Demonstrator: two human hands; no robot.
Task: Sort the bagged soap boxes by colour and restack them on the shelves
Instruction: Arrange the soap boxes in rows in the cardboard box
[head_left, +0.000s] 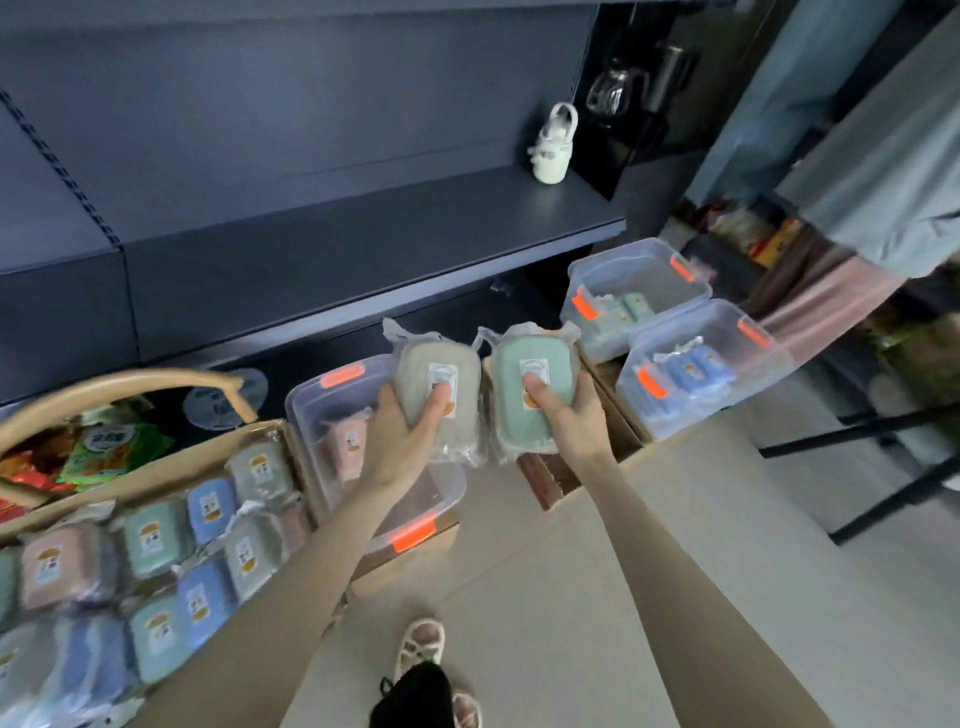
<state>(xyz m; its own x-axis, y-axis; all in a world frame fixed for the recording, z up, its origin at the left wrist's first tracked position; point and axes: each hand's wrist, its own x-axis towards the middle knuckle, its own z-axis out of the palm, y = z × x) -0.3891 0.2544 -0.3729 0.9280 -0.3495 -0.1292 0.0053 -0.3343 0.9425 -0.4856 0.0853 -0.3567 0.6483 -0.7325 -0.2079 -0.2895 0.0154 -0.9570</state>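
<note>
My left hand (402, 436) grips a beige bagged soap box (441, 395), thumb on its label. My right hand (569, 421) grips a green bagged soap box (530, 384) the same way. Both boxes are held side by side above the floor, in front of the lower dark shelf. A cardboard box (156, 470) at the left holds several bagged soap boxes in pink, green, blue and grey. A clear bin (332, 395) under my left hand holds a pink box. Two clear bins at the right hold green boxes (631, 306) and blue boxes (693, 366).
A dark shelf board (363, 244) spans the upper middle, with a small pale green bottle (553, 156) at its right end. A basket with a wooden handle (119, 387) and snack packs sits at the left. Black table legs (883, 499) stand at the right. My sandalled foot (421, 644) is below.
</note>
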